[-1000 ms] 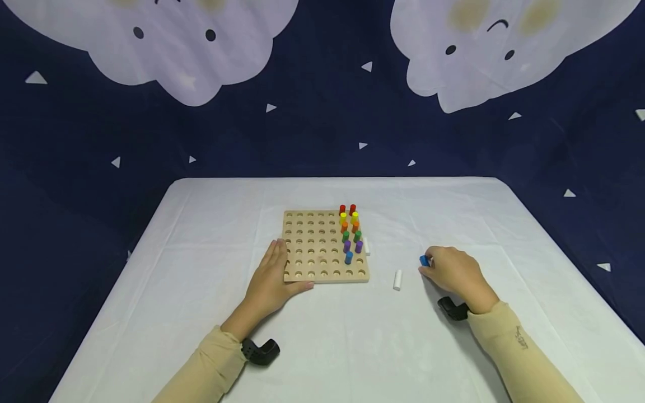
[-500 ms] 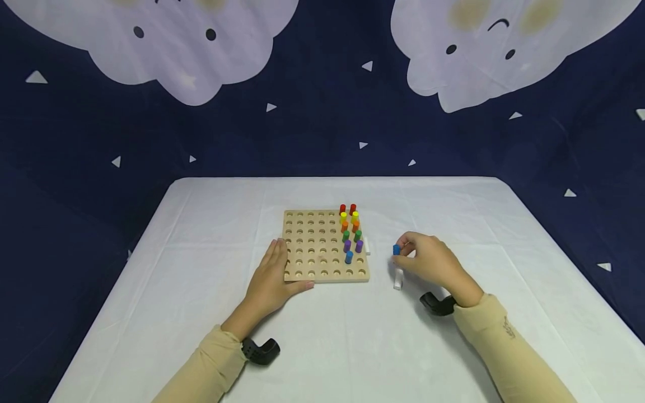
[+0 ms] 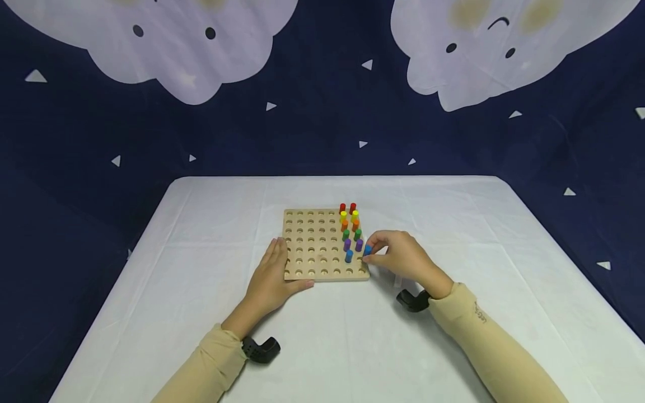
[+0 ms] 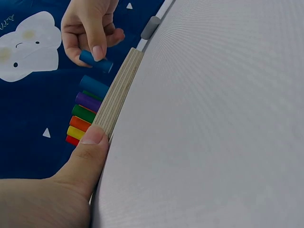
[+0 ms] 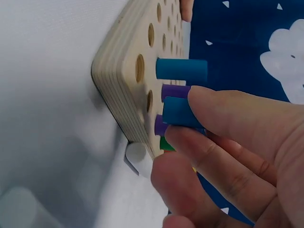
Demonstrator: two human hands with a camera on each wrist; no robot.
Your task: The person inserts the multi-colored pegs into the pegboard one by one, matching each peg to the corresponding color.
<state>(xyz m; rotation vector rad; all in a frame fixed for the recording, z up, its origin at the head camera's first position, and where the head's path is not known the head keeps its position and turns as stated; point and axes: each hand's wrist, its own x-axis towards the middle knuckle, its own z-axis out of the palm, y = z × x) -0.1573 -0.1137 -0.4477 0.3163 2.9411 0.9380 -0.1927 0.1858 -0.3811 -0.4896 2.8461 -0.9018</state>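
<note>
small dark mark on the right sleeve (image 3: pixel 479 320), too blurred to read, no other lettering

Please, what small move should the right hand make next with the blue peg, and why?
Probably lower the blue peg into the empty hole beside the standing blue peg. The right hand pinches it just over the board, the pegs stand in same-colour pairs, and the left hand rests against the board's edge.
</note>
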